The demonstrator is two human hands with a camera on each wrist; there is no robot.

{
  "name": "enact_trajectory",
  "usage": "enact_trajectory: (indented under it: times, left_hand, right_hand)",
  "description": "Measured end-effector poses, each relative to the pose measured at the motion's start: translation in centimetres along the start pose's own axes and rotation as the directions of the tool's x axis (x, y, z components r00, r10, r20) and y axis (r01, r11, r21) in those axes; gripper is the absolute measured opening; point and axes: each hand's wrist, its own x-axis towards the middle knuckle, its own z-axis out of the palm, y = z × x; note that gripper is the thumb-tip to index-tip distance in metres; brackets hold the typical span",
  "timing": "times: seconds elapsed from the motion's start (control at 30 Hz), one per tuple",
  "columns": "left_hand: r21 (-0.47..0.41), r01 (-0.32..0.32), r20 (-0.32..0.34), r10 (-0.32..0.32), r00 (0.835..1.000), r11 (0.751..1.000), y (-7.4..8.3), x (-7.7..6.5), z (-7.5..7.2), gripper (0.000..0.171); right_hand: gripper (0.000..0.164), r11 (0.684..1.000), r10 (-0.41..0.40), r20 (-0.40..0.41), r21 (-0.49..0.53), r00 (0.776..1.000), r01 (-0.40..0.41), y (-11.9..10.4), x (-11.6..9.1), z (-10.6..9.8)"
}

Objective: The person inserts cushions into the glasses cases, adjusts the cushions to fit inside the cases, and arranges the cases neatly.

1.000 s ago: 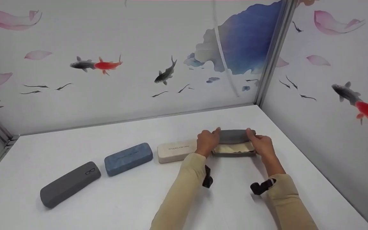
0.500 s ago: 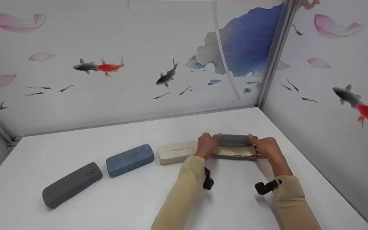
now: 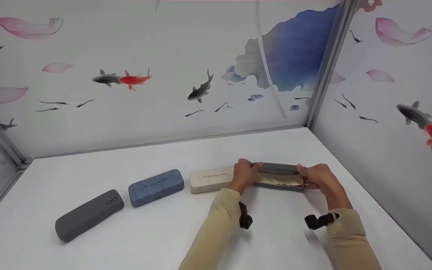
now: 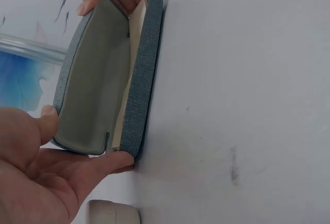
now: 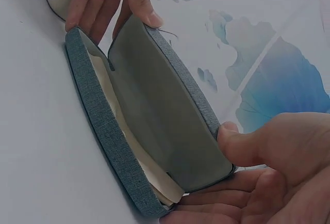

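Observation:
A glasses case (image 3: 279, 187) lies at the right of the table with its lid partly raised. Its outside is grey-blue fabric, its lining grey-green (image 5: 160, 105), and a cream cloth (image 3: 279, 179) sits inside. My left hand (image 3: 244, 175) holds the left end, thumb on the lid's rim and fingers at the base in the left wrist view. At the other end, my right hand (image 3: 321, 176) grips likewise, its thumb (image 5: 240, 144) on the lid's edge and fingers under the end. The hands cover both ends of the case.
To the left stand three closed cases in a row: a cream one (image 3: 210, 182) partly behind the left hand, a blue one (image 3: 156, 188) and a dark grey one (image 3: 88, 215) with a glasses drawing. Printed walls (image 3: 156, 123) border the white table (image 3: 156, 240).
The lid has tilted lower toward the base, with both hands still on its ends. The case's right end sits slightly nearer the person. The head view has shifted a little.

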Motion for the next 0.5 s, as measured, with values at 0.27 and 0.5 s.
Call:
enact_trajectory:
  times: [0.27,0.5]
  left_hand:
    - [0.031,0.019,-0.026,-0.018,0.999,0.999,-0.6,-0.7,0.5,0.030]
    - [0.007,-0.038,-0.005,0.038,0.999,0.999,-0.9,-1.2,0.2,0.044]
  right_hand:
    - [0.070,0.995,-0.065,0.060,-0.070,0.996,0.069,1.2,0.0,-0.6]
    - [0.066,0.992,-0.083,0.078,-0.085,0.994,0.089,1.8,0.1,-0.9]
